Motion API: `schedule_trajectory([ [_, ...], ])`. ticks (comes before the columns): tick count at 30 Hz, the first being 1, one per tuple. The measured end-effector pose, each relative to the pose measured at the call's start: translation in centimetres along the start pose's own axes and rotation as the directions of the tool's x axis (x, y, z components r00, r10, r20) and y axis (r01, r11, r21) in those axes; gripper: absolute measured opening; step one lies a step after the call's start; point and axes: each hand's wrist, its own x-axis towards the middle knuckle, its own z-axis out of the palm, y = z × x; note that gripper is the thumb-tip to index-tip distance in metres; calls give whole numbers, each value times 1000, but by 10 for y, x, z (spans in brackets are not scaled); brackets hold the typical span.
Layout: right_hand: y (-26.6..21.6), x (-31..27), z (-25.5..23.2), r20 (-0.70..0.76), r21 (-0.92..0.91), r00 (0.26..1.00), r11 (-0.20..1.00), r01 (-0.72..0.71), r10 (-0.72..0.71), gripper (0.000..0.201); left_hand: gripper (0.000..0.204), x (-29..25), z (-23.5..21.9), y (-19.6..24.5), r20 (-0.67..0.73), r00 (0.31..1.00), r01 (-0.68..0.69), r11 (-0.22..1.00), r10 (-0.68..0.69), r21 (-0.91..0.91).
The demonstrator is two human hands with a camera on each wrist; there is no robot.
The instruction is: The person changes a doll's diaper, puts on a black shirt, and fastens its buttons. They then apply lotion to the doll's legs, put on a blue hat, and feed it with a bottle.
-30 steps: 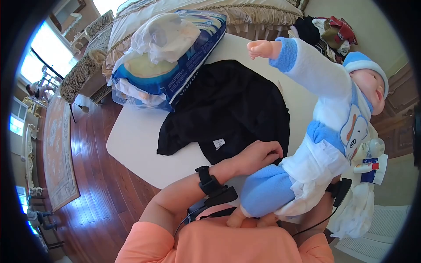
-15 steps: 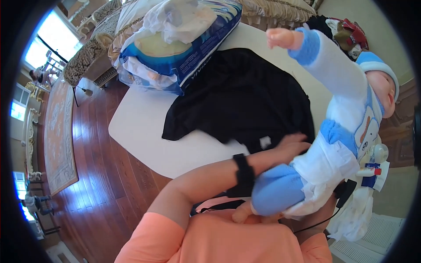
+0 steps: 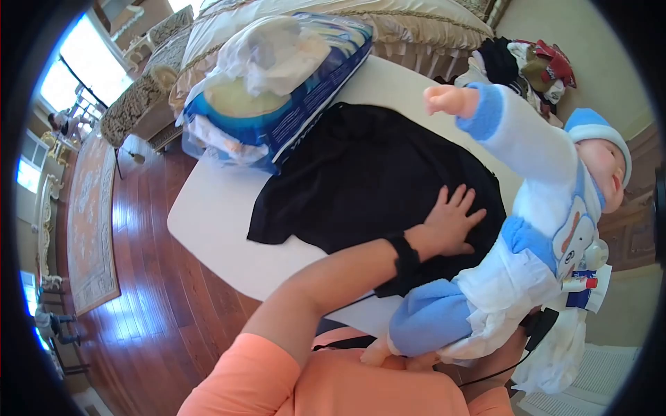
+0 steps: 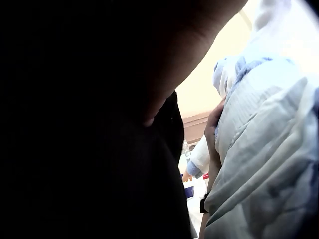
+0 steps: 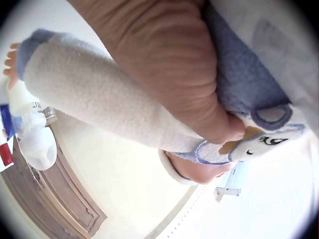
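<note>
In the head view, my left hand (image 3: 454, 220) lies flat with spread fingers on a black cloth (image 3: 374, 173) laid over the white table. The same hand is dark and close in the left wrist view. My right hand (image 5: 169, 64) grips a baby doll (image 3: 534, 166) round its torso, thumb over the animal picture on its front. In the head view the doll's body mostly hides that hand. The doll leans over the table's right side, dressed in a white and blue outfit and cap. A white diaper (image 3: 510, 277) wraps its hips, and its feet hang by my lap.
A blue diaper pack (image 3: 305, 97) with crumpled white plastic stands at the table's (image 3: 208, 215) far left. To the right are a bottle with a red cap (image 3: 580, 284) and white wipes or cloth (image 3: 555, 347). Piled clothes (image 3: 531, 66) lie beyond, near a bed (image 3: 416, 24).
My left hand has moved forward and right over the black cloth, and its fingers have spread. The cloth lies flatter, its white tag out of sight. The doll stays held on the right.
</note>
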Motion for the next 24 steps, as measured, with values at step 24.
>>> schedule_trajectory([
  [24, 24, 39, 56, 179, 95, 977, 986, -135, 117, 29, 56, -35, -29, -57, -118, 988, 115, 985, -100, 129],
])
